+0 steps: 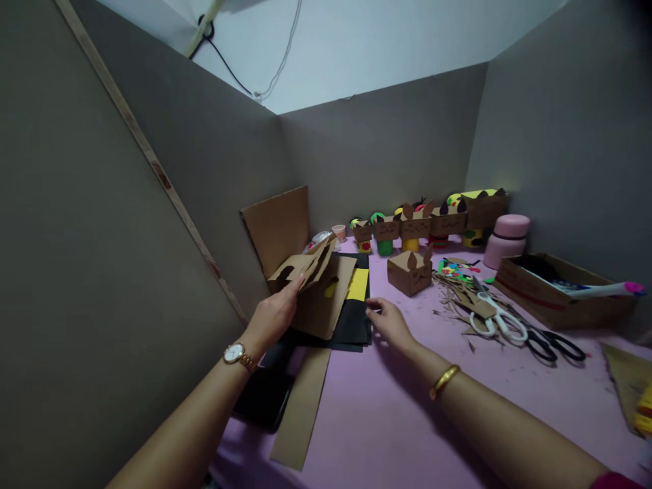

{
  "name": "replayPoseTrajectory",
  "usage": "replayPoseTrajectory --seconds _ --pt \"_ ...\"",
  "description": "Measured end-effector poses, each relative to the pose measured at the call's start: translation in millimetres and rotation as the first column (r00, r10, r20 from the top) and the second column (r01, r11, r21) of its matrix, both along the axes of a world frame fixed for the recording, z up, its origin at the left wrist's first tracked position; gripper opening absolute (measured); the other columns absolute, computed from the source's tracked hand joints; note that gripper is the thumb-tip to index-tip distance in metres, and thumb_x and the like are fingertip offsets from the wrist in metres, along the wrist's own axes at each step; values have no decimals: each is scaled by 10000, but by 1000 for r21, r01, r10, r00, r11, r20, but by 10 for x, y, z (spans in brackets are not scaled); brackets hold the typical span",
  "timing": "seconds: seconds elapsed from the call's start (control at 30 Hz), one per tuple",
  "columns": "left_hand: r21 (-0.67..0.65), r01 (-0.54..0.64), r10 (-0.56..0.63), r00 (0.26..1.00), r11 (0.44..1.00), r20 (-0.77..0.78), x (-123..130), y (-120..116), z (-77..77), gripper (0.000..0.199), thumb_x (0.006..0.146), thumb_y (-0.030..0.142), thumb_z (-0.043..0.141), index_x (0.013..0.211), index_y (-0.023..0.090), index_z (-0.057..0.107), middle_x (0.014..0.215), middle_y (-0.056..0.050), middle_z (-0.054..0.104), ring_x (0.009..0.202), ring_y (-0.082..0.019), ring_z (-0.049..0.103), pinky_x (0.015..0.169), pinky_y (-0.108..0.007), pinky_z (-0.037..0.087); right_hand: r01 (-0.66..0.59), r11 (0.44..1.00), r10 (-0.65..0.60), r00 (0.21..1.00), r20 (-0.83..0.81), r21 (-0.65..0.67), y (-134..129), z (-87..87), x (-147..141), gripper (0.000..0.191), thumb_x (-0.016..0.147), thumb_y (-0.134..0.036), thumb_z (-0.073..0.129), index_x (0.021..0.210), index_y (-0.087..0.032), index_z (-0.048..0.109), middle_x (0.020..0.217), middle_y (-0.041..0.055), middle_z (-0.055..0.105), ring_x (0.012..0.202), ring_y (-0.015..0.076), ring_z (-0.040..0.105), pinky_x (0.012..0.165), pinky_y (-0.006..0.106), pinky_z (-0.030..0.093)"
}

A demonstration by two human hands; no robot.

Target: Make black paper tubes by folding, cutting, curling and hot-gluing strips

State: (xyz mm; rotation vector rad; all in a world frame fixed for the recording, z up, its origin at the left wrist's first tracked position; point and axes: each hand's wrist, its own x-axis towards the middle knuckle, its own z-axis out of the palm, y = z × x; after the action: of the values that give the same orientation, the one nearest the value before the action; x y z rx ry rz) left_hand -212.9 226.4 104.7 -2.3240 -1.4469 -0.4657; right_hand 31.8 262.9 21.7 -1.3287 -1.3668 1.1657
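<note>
My left hand (275,314), with a watch on its wrist, grips several cut brown cardboard pieces (312,266) and holds them tilted up. Under them lies another cardboard sheet (320,314) with a cut-out through which yellow shows. Black paper (353,323) and a yellow sheet (358,284) lie beneath. My right hand (386,319), with a gold bangle on its wrist, is at the right edge of the black paper, its thumb and fingertips close together. Whether it pinches the paper's edge is too small to tell. A cardboard box with ears and a drawn face (410,273) sits just beyond it.
White scissors (496,319) and black scissors (553,344) lie among cardboard scraps (458,295) at right. Behind are a pink bottle (506,241), an open box (560,299) and several cardboard animal figures (415,225). A cardboard strip (303,414) lies near a black object (262,397).
</note>
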Motion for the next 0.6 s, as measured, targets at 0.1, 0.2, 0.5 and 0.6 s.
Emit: replayPoseTrajectory --seconds 0.1,0.2,0.5,0.6 --pt "-16 4 -4 1000 1000 -4 -47 8 50 568 882 138 335 1412 224 151 1323 -106 514 1084 -198 581 876 -338 483 -97 979 75 989 -130 -178 78 109 -235 284 875 -282 532 1132 -161 526 1117 70 573 915 197 595 760 395 509" --pt "-22 -1 1 1000 1000 -8 -56 2 40 547 895 170 327 1412 215 153 1324 -119 510 1062 -208 595 861 -347 490 -175 930 102 968 -229 -324 178 167 -497 289 874 -286 533 1135 -162 525 1130 72 567 926 202 592 767 401 506" --pt "-88 59 -63 997 994 -41 25 -42 -67 682 798 327 552 1391 204 239 1380 -104 448 1219 -229 455 972 -351 406 -311 887 164 904 -396 -342 429 565 -867 292 874 -289 532 1137 -163 524 1136 73 565 933 204 589 772 405 503" --pt "-50 -11 12 1000 999 20 32 2 -69 634 815 249 527 1387 214 256 1361 -103 473 1167 -228 513 926 -337 442 -348 896 213 882 -421 -275 454 728 -853 286 875 -292 530 1129 -161 529 1122 71 572 919 199 594 764 399 506"
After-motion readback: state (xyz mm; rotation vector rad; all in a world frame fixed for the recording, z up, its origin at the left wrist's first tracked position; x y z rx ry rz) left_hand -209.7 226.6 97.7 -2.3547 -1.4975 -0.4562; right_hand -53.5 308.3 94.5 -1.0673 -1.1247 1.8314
